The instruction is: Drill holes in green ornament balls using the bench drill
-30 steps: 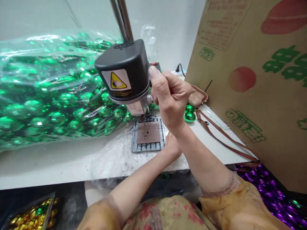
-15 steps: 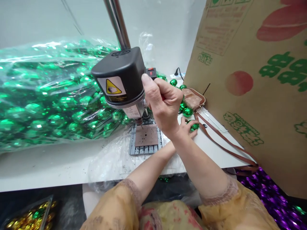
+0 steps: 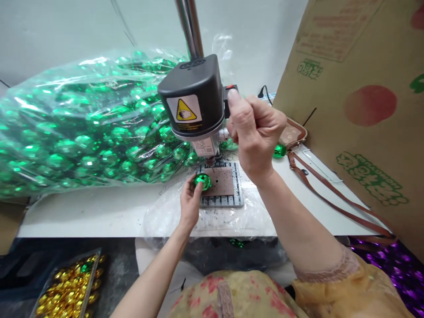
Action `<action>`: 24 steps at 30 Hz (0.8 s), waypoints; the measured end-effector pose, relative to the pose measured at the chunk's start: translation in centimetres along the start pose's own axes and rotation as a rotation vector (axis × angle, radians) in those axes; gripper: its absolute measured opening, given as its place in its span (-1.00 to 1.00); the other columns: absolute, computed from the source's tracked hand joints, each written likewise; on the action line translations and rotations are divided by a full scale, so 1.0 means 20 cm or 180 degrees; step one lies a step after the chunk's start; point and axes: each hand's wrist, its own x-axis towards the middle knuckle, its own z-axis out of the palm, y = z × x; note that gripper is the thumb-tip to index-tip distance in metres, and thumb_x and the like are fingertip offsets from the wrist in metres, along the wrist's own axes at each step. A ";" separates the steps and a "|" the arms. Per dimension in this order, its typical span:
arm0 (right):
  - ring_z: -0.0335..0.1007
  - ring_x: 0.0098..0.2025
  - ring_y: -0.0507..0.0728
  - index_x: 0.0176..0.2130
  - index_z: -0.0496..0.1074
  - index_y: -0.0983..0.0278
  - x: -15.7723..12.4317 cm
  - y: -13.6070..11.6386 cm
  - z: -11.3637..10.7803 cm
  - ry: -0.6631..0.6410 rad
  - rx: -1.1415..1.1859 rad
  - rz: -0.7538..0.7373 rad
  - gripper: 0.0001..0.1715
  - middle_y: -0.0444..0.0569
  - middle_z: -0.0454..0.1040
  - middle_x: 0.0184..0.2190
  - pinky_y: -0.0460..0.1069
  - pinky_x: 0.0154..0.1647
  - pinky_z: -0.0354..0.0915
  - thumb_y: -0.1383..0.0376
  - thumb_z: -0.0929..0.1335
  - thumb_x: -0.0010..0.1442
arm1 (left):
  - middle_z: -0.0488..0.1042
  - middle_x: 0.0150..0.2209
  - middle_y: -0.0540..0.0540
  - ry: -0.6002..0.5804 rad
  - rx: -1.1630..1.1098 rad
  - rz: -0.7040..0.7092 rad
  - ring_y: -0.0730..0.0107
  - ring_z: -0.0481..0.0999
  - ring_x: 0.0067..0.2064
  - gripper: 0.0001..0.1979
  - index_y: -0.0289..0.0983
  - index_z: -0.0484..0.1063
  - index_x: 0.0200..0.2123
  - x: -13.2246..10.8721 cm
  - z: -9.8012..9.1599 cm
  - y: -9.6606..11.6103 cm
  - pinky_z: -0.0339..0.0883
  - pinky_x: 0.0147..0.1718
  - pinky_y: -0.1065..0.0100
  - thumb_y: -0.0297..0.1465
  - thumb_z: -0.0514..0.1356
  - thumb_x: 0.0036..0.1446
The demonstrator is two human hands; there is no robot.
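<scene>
My left hand holds a shiny green faceted ball between thumb and fingers. The ball is at the left part of the drill press base plate, near the brown pad with a dark hole in it. Above stands the black drill press, its thin bit pointing down close to the ball; whether they touch I cannot tell. My right hand is closed in a fist around the press's feed handle at its right side, and most of the handle is hidden by the fingers.
A large clear bag of green balls lies along the left. Behind my right hand are a loose green ball and a strapped brown bag. A big cardboard box stands right. Gold balls sit below the white table.
My left hand has come back from under my right arm, carrying a green ball leftward to the drill base. My right fist stays at the handle. The view has shifted.
</scene>
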 end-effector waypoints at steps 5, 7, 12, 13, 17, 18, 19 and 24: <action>-0.05 -0.64 -0.13 -0.65 0.06 0.27 0.00 0.01 0.00 0.0023 -0.0175 -0.0019 -0.44 -0.24 -0.02 -0.67 -0.09 -0.61 -0.01 0.16 0.31 0.26 | 0.47 0.05 -0.20 -0.0149 0.0043 0.0075 0.26 0.47 0.06 -0.44 -0.25 0.33 0.10 0.15 -0.01 -0.08 0.35 0.05 0.26 -0.10 0.28 0.10; -0.04 -0.64 -0.12 -0.65 0.05 0.26 0.00 0.01 0.00 0.0014 -0.0238 -0.0020 -0.43 -0.23 -0.03 -0.67 -0.09 -0.60 0.02 0.14 0.30 0.27 | 0.48 0.04 -0.21 -0.0299 0.0095 0.0130 0.25 0.48 0.05 -0.43 -0.25 0.33 0.11 0.17 0.01 -0.10 0.35 0.06 0.24 -0.11 0.28 0.10; -0.08 -0.65 -0.13 -0.64 0.02 0.27 0.00 0.01 0.00 -0.0002 -0.0252 -0.0124 -0.43 -0.24 -0.04 -0.68 -0.08 -0.62 -0.05 0.17 0.30 0.28 | 0.47 0.06 -0.22 -0.0617 0.0351 0.0329 0.20 0.47 0.07 -0.42 -0.26 0.33 0.12 0.18 0.03 -0.10 0.35 0.07 0.19 -0.16 0.31 0.08; -0.08 -0.65 -0.14 -0.64 0.02 0.27 0.00 0.00 0.00 -0.0011 -0.0267 -0.0128 -0.43 -0.24 -0.04 -0.68 -0.08 -0.62 -0.05 0.18 0.30 0.28 | 0.46 0.08 -0.23 -0.0660 0.0413 0.0388 0.18 0.46 0.08 -0.41 -0.25 0.33 0.13 0.18 0.04 -0.10 0.34 0.08 0.18 -0.17 0.32 0.07; -0.07 -0.65 -0.14 -0.65 0.02 0.27 0.01 -0.01 0.00 -0.0024 -0.0226 -0.0121 -0.43 -0.25 -0.05 -0.67 -0.09 -0.61 -0.05 0.20 0.29 0.29 | 0.45 0.08 -0.22 -0.0805 0.0610 0.0589 0.17 0.46 0.09 -0.44 -0.25 0.33 0.12 0.19 0.05 -0.09 0.31 0.11 0.14 -0.21 0.32 0.07; -0.07 -0.65 -0.14 -0.65 0.02 0.27 0.01 -0.01 0.00 -0.0027 -0.0226 -0.0098 -0.43 -0.25 -0.05 -0.68 -0.09 -0.61 -0.05 0.20 0.30 0.28 | 0.45 0.07 -0.22 -0.0837 0.0667 0.0627 0.17 0.46 0.08 -0.46 -0.25 0.33 0.11 0.19 0.05 -0.09 0.31 0.11 0.14 -0.21 0.31 0.08; -0.08 -0.65 -0.14 -0.65 0.02 0.27 0.01 -0.01 0.00 -0.0025 -0.0233 -0.0077 -0.43 -0.25 -0.05 -0.68 -0.09 -0.61 -0.05 0.20 0.30 0.28 | 0.45 0.07 -0.22 -0.0878 0.0729 0.0665 0.17 0.45 0.08 -0.47 -0.25 0.33 0.11 0.18 0.05 -0.08 0.31 0.11 0.13 -0.22 0.30 0.09; -0.05 -0.64 -0.13 -0.65 0.04 0.27 0.01 -0.01 0.00 -0.0020 -0.0240 -0.0021 -0.44 -0.25 -0.02 -0.68 -0.08 -0.60 -0.04 0.24 0.30 0.29 | 0.43 0.08 -0.20 -0.1082 0.0853 0.0793 0.17 0.43 0.11 -0.49 -0.23 0.31 0.12 0.16 0.07 -0.07 0.29 0.12 0.15 -0.24 0.28 0.12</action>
